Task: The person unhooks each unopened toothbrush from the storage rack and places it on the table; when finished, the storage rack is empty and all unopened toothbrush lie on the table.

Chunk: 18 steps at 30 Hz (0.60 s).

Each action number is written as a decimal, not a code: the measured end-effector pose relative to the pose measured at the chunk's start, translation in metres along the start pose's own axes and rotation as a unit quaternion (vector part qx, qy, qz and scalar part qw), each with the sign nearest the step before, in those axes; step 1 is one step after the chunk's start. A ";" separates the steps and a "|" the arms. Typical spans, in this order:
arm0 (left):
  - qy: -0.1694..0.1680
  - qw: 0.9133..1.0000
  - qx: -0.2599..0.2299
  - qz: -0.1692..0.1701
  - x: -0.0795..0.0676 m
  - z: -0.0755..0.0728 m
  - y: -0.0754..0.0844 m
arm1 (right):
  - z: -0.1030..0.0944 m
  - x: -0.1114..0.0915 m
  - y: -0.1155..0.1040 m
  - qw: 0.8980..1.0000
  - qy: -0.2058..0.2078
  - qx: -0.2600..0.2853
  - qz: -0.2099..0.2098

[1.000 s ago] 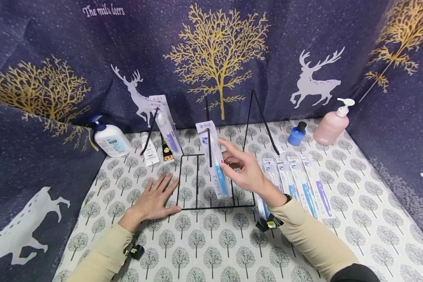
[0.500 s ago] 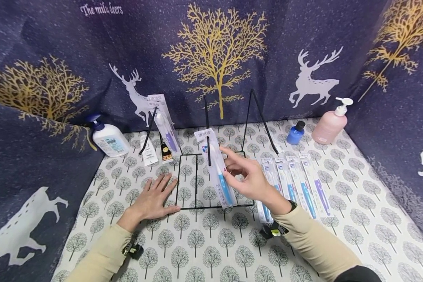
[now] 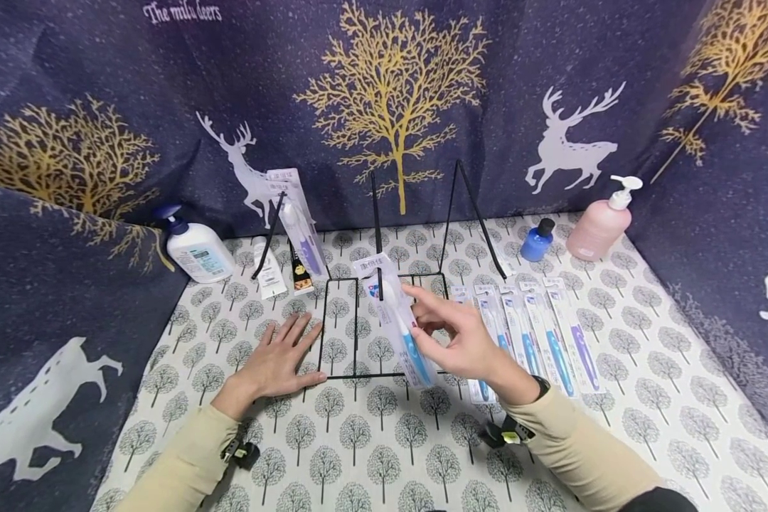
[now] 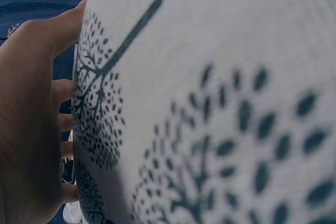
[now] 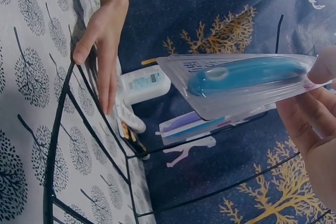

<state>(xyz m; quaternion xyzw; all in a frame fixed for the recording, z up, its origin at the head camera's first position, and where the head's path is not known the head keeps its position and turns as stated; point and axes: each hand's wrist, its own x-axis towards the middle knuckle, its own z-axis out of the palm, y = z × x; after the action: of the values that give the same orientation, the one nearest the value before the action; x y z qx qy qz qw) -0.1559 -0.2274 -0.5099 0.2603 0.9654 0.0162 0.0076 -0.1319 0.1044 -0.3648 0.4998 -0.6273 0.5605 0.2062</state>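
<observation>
My right hand [image 3: 464, 338] pinches the edge of a packaged toothbrush [image 3: 409, 348] with a blue handle, between thumb and fingers. The pack hangs tilted at the front part of the middle prong [image 3: 377, 220] of a black wire rack [image 3: 356, 327]. The prong crosses its top card; whether it runs through the hole I cannot tell. The right wrist view shows the toothbrush's blue handle [image 5: 247, 74] close up, in clear plastic. My left hand [image 3: 281, 366] lies flat on the cloth with fingers spread, its thumb at the rack's base wire.
Purple-handled toothbrush packs [image 3: 304, 227] hang on the left prong. Several packs [image 3: 550, 341] lie in a row at the right, partly behind my right arm. A white pump bottle [image 3: 198, 249], tubes [image 3: 270, 274], a blue bottle [image 3: 537, 242] and a pink pump bottle [image 3: 600, 224] stand around.
My right hand and the held toothbrush pack have moved toward me and slightly right, the card's top shifting along the prong toward its front end. The left hand stays in place.
</observation>
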 end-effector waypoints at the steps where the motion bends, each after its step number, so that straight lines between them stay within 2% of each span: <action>1: -0.002 1.000 0.001 0.000 0.000 0.000 0.000 | 0.000 -0.001 -0.001 1.000 0.001 -0.002 0.001; 18: -0.005 1.000 0.005 -0.004 0.000 -0.003 0.002 | -0.001 -0.009 -0.011 1.000 -0.019 0.009 -0.009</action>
<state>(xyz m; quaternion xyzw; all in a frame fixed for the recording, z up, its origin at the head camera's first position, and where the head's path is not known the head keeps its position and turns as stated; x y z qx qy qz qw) -0.1551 -0.2258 -0.5073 0.2567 0.9664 0.0096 0.0110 -0.1189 0.1107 -0.3666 0.5181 -0.6215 0.5544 0.1949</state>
